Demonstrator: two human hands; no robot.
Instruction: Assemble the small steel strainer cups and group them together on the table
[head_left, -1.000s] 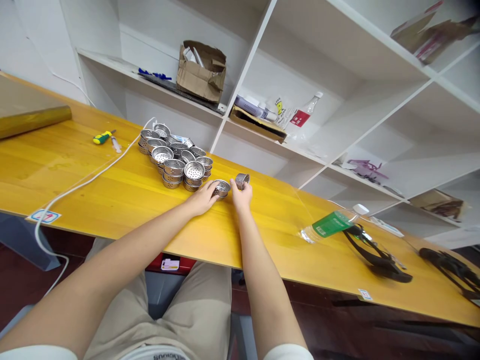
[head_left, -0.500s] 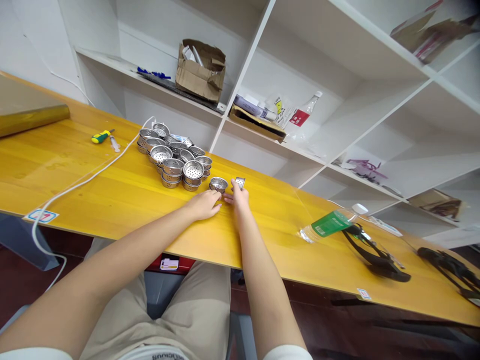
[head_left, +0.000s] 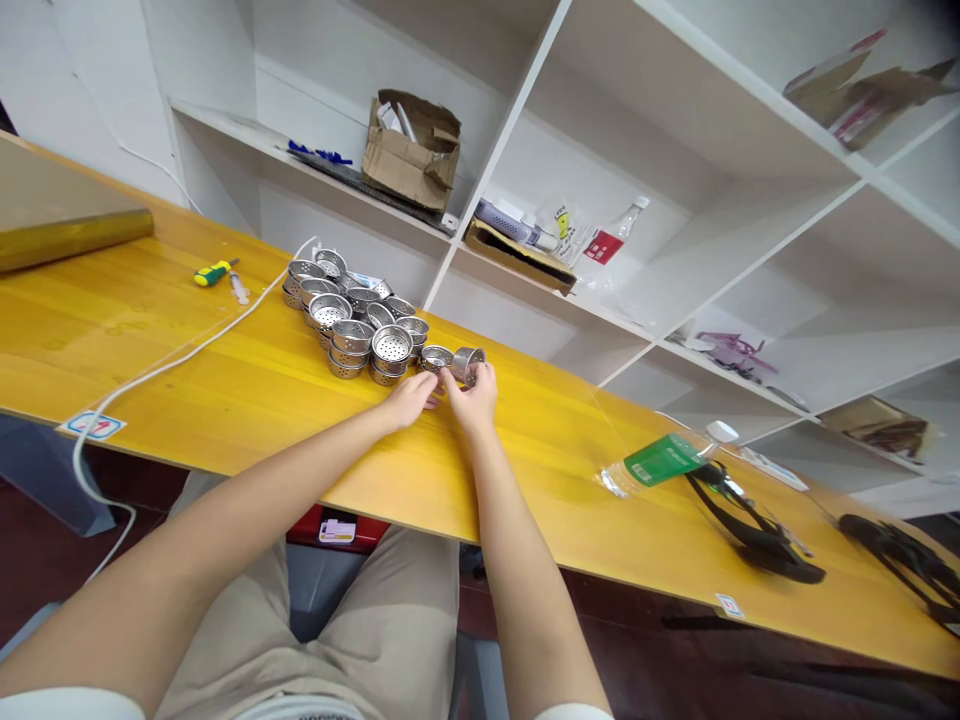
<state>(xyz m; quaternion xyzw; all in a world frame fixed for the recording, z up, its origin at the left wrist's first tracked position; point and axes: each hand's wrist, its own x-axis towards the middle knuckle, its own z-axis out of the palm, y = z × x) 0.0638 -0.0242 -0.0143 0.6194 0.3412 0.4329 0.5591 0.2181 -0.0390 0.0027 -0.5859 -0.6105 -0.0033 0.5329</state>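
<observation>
My right hand is closed round a small perforated metal cup, which is tilted on its side with its mouth toward the right. Just left of it, a second perforated metal cup sits upright on the table. My left hand has its fingers curled against the near side of that second cup, and its fingertips are partly hidden. Close by on the left, several more such cups form a cluster, many of them stacked.
The yellow wooden table carries a white cable, a green-yellow screwdriver, a green-labelled bottle lying tilted and a black strap headset. White shelves with a torn cardboard box stand behind.
My right hand has turned the held cup and brought it left, close to the upright cup. The left hand stays beside the upright cup. The view has shifted slightly.
</observation>
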